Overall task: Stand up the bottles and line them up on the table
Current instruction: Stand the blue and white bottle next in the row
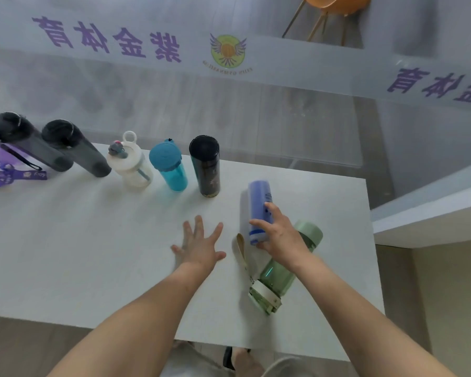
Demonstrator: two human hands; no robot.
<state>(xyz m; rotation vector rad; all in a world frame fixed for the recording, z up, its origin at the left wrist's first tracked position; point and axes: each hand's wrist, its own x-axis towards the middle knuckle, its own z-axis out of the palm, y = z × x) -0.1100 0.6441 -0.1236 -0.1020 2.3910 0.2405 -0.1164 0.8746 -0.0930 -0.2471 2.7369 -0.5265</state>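
- Our right hand [279, 238] grips the lower body of the lilac-blue bottle [259, 210], thumb on its near-left side and fingers wrapped round the right, holding it upright or nearly so at the right end of the row.
- Our left hand [200, 244] is spread wide, fingers splayed, palm down over the white table [93, 254]; it holds nothing, and we cannot tell whether it touches the surface.
- Just behind our right wrist lies the green bottle [283, 270] on its side, base pointing away from us, pale lid toward the table's near edge, its beige strap [242, 250] trailing out between our two hands.
- Beyond the hands, the row runs leftward along the far edge: a black bottle [206, 165] stands next to the lilac-blue one, then a teal bottle [169, 167], then a white jug-like bottle [129, 163] with a loop handle on its cap.
- Further left stand two dark smoky bottles [76, 148] [30, 141], close together.
- At the far left edge we see part of a purple bottle [0, 156] with a printed purple lanyard [14, 176] lying on the table.
- Past the table, a glass panel carries purple lettering [106, 39] and a round emblem [228, 51].
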